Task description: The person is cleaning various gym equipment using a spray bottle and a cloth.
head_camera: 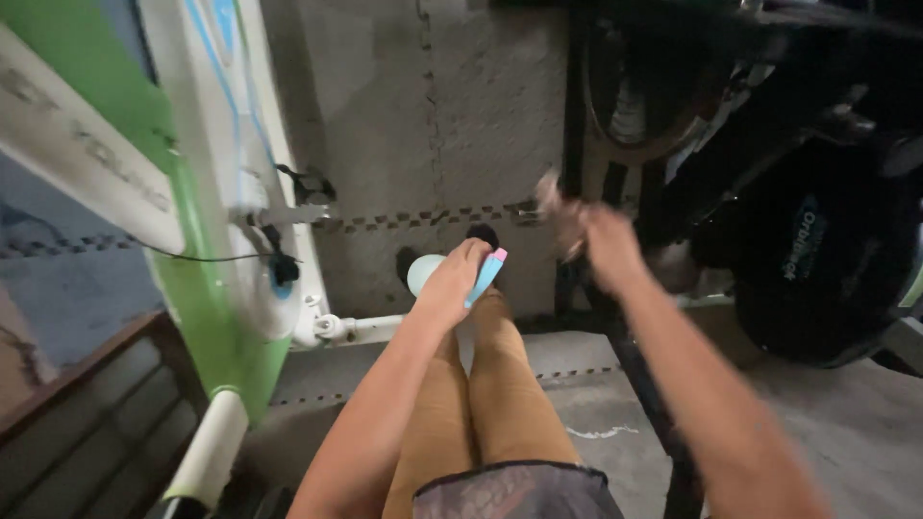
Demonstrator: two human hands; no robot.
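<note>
Looking down past our tan trouser legs [481,404], we saw our left hand [450,279] closed around a slim light-blue stick with a pink tip [486,274], its fingers wrapped over the upper part while the pink end poked out to the right. Just behind that hand sat a pale, rounded, smooth-looking object [421,273], partly hidden by the knuckles; we could not tell whether the hand touched it. Our right hand [604,245] was stretched forward and blurred by motion, fingers curled loosely near a thin dark metal bar [630,370]; whether it gripped anything we could not tell. At the left stood a glossy white and green machine body [226,192] with a black cable [207,258] and a white tubular foot [361,327] reaching toward the middle of the floor. The concrete floor [423,125] was rough and grey, crossed by a checked seam. On the right hung a dark wheel with a tan-rimmed tyre [639,106] and a black rounded housing [827,259].
</note>
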